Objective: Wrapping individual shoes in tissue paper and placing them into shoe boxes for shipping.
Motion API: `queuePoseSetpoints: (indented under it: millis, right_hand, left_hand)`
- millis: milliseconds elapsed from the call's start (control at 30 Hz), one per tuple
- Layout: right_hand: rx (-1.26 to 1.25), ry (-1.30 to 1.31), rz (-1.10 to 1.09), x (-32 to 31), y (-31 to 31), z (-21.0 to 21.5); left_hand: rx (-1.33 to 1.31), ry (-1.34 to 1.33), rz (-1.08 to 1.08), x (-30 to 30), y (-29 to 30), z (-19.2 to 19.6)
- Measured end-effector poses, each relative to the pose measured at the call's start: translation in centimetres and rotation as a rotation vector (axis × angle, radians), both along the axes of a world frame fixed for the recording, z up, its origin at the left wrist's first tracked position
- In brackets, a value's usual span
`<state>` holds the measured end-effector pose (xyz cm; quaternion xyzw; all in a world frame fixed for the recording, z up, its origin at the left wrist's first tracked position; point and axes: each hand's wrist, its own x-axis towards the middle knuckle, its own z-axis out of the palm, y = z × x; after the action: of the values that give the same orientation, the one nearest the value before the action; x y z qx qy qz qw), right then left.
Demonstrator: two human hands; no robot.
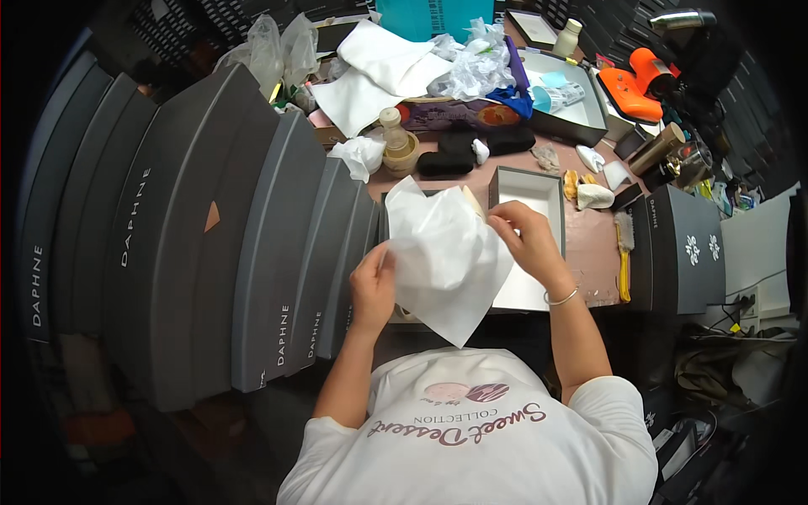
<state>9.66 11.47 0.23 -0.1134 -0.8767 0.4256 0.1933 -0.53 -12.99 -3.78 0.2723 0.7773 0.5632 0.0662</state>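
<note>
A: Item and place?
B: One white paper sheet (446,252), thin, partly see-through, creased at the middle; held up on the left of the open grey box (522,290), covering part of that box's left edge in this view

A: Hands?
B: The left hand (372,290), farther from the open grey box: thumb and fingers closed on the sheet's side edge; the right hand (532,244), over that box's left side: fingertips bent in at the sheet's other edge, beside a pale thing (474,202); whether they pinch paper, that thing or both, cannot tell

A: Handling?
B: Judged very light, soft and limp, apt to crease and to tear under a sharp pull; whether the bulge at the middle covers something firmer, cannot tell

A: Best hold?
B: Judged to be the two side edges, in from the thin corners, with a loose pinch; a palm beneath if the bulge proves firm

A: Surroundings?
B: One brush (624,261), yellow handle, right of the open grey box; a row of dark grey boxes (172,278), well to its left
</note>
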Motion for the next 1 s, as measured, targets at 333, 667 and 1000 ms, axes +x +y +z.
queuePoseSetpoints:
  millis: [333,667,1000]
  right_hand:
    - [0.608,-0.509,0.438,4.8,-4.8,-1.5]
    - [0.817,0.065,0.042,-0.8,2.6,-0.5]
    - [1.026,-0.458,0.294,7.7,7.2,-10.5]
  left_hand:
    - [-0.492,-0.508,-0.619,6.1,-10.2,1.0]
    - [-0.486,-0.217,-0.568,5.3,-8.9,1.0]
    - [-0.389,-0.649,-0.551,4.5,-8.9,1.1]
